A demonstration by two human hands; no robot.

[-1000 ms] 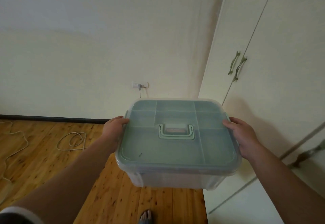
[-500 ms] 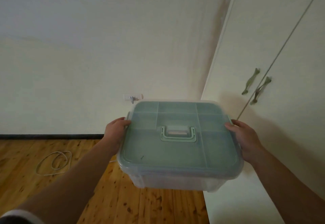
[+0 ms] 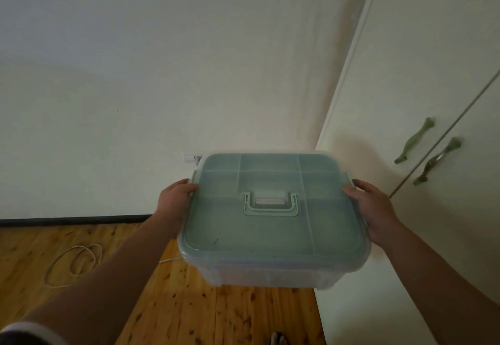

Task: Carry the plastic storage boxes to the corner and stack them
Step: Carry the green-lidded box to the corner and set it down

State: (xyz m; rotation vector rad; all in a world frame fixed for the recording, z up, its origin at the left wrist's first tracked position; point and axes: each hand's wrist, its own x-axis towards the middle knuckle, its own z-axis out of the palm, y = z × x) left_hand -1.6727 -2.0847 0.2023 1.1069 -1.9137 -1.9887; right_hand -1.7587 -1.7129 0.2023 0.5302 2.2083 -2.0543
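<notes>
- Storage box (image 3: pixel 270 223) is up in the air in front of us, above the wooden floor (image 3: pixel 189 304). It is near the corner (image 3: pixel 320 141) where the wall (image 3: pixel 189 74) meets the white wardrobe (image 3: pixel 433 60).
- Our left hand (image 3: pixel 176 201) grips the left side of the box, and our right hand (image 3: pixel 372 209) grips the right side. Our thumbs lie on the edge of the green lid (image 3: pixel 270 239). The other fingers go down the sides, out of sight.
- We think the carrying part is almost over. Putting it down comes next.
- To do it well, we should hold the box flat so nothing inside slides. We cannot see what is inside.
- We should bend down slowly and set it close to the wall and the wardrobe without bumping them.
- A white cable (image 3: pixel 73 263) lies on the floor to our left. We should step away from it so we do not trip.
- We see no other box in the corner, so this one may be the bottom of the stack. It should sit straight.
</notes>
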